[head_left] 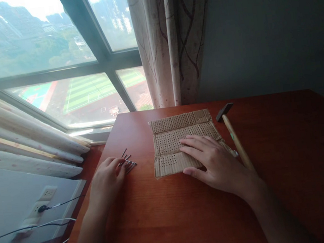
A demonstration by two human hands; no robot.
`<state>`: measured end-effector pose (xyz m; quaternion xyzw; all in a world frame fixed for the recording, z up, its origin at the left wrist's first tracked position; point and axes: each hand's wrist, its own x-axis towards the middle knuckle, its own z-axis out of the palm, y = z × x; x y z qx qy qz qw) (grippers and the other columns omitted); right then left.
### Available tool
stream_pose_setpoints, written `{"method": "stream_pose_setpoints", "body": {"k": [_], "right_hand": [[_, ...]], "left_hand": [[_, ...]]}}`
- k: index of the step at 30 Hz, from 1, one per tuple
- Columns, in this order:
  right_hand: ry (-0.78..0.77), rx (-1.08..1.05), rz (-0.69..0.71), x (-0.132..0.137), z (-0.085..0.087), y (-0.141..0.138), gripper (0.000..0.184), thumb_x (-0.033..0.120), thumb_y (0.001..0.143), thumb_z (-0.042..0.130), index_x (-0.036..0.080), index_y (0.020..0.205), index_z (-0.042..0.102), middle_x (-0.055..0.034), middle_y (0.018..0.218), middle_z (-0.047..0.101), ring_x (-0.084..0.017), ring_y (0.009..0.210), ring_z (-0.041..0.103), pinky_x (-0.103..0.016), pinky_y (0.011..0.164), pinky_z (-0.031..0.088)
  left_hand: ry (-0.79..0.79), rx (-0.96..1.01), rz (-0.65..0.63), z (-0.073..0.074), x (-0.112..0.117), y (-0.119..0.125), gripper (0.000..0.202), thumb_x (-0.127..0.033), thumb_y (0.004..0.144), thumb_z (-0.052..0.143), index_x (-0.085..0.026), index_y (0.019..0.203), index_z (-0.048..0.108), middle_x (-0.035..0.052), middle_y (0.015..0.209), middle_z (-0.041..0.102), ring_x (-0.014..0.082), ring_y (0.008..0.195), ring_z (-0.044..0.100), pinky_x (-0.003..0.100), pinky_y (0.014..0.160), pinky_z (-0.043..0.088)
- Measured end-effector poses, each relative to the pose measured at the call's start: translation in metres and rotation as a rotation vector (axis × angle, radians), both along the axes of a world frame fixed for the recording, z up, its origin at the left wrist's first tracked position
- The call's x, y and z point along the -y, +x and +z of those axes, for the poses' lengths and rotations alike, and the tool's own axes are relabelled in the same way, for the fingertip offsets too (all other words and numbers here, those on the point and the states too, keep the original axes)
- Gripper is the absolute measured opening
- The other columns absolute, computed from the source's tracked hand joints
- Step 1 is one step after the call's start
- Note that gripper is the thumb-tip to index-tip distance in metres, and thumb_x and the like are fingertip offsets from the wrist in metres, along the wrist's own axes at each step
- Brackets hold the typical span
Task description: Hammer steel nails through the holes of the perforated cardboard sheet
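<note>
A small pile of metal nails (131, 166) lies on the left part of the wooden table. At it, my left hand (107, 180) has thumb and index finger closed on a nail; the fingers partly cover the pile. To the right lies a creased piece of cardboard (168, 141), punched with rows of small holes over most of its surface. My right hand (210, 159) rests on its lower right part, palm down, fingers stretched out and apart, hiding that area. A hammer (235, 138) with a wooden handle lies just beyond the cardboard's right edge, its handle end partly behind my right wrist.
The reddish-brown table (162, 216) has its left edge beside a wall with a socket (39, 207), a black plug and loose cables. A window (87, 91) and curtains (158, 43) stand behind. A dark edge shows at the bottom of the view.
</note>
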<state>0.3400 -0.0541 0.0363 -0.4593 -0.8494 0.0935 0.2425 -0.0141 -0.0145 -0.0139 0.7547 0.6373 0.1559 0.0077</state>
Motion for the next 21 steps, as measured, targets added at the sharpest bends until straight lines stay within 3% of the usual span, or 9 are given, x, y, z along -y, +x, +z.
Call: {"method": "stream_pose_setpoints", "body": {"k": [12,21], "right_hand": [[0.013,0.009,0.005,0.001,-0.001,0.001,0.049,0.052,0.097,0.053,0.018,0.131,0.064,-0.0097,0.145,0.058,-0.029,0.138,0.047,-0.05,0.114,0.039],[0.007,-0.003,0.004,0.001,0.0,0.001,0.046,0.048,0.096,0.055,0.019,0.13,0.064,-0.0111,0.144,0.058,-0.03,0.137,0.048,-0.053,0.113,0.04]], "left_hand": [[-0.1,-0.01,-0.052,0.004,0.018,0.014,0.034,-0.049,0.091,0.052,-0.023,0.103,0.071,0.0063,0.106,0.068,0.0267,0.099,0.065,0.038,0.086,0.051],[-0.074,-0.069,-0.093,0.0,0.016,0.02,0.028,-0.036,0.096,0.045,-0.025,0.103,0.07,0.005,0.108,0.07,0.0227,0.091,0.069,0.031,0.075,0.051]]}}
